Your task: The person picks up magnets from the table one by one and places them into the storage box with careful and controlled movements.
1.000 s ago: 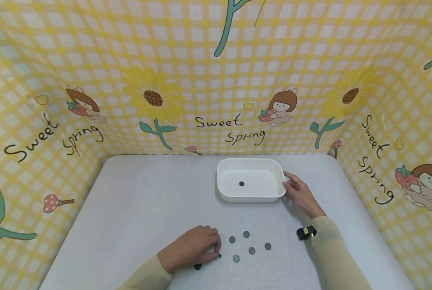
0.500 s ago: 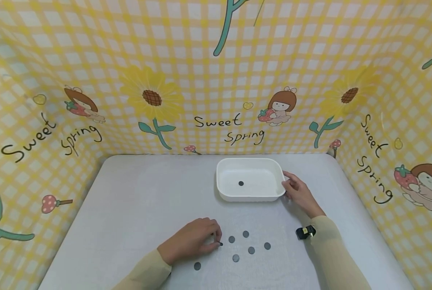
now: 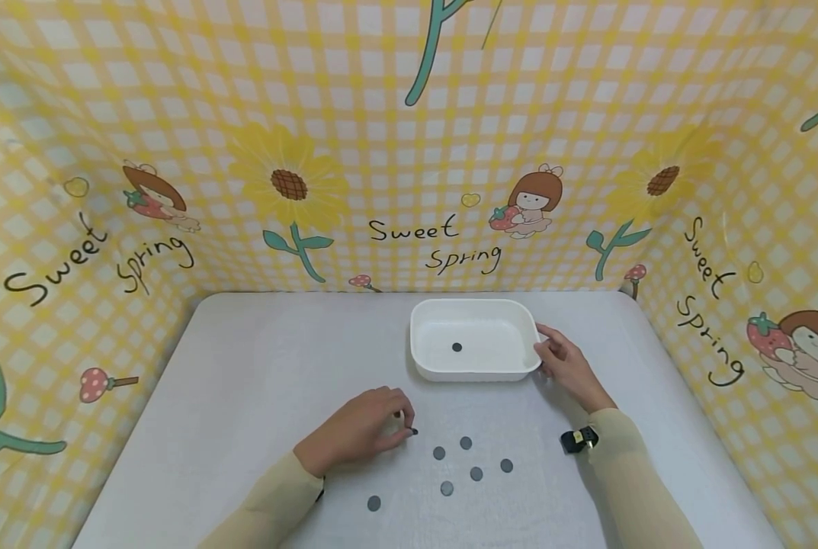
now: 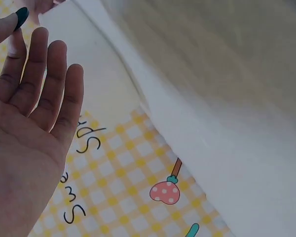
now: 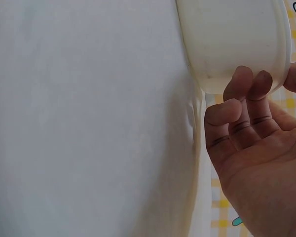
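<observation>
Between thumb and index finger my left hand (image 3: pixel 360 428) pinches a small dark round disc (image 4: pixel 21 18), held edge-on above the table's middle. The other fingers of that hand stretch out loosely in the left wrist view. A white rectangular tray (image 3: pixel 477 372) with rounded corners stands toward the back of the table, and one dark disc (image 3: pixel 457 347) lies on its floor. At the tray's right end my right hand (image 3: pixel 569 370) grips the wall, thumb at the rim (image 5: pixel 287 49) and fingers bent against the outer side.
Several grey discs, among them a front one (image 3: pixel 447 488) and a right one (image 3: pixel 506 465), lie scattered on the white tabletop (image 3: pixel 278 358). A single disc (image 3: pixel 374 503) lies apart, nearer the left forearm. Yellow checked cloth (image 3: pixel 409 152) walls the table's back and sides.
My left hand has lifted and moved forward, toward the tray, with the pinched disc, uncovering the disc by its wrist. The right hand and tray have stayed in place.
</observation>
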`<state>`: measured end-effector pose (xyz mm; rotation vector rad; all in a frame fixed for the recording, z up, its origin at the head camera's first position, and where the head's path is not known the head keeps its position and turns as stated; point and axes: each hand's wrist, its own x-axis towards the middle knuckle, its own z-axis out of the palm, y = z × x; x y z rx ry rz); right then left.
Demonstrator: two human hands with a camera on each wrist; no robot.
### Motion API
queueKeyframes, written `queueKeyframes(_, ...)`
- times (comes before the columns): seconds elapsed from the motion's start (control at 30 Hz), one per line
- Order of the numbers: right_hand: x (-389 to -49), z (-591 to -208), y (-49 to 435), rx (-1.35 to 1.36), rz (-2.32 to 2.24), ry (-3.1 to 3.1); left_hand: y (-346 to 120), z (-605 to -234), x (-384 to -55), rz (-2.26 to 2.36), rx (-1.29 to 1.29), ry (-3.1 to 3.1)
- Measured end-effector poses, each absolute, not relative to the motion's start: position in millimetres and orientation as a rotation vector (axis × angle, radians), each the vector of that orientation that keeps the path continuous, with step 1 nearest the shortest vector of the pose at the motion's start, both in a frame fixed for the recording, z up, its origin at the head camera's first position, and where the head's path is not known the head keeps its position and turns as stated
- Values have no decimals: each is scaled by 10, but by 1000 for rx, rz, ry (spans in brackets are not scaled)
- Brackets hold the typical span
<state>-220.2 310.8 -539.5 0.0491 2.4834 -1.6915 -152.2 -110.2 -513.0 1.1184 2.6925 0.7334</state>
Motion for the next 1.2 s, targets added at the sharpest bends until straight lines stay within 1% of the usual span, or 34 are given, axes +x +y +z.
queueKeyframes(0.8, -2185, -5374, 3105, 32, -1670, 2509, -970, -4883, -2013, 956, 1011, 2743)
queueKeyframes(1.2, -2182, -5384, 3105, 24, -1682, 2504, -824, -4808, -2245, 939, 997, 2779)
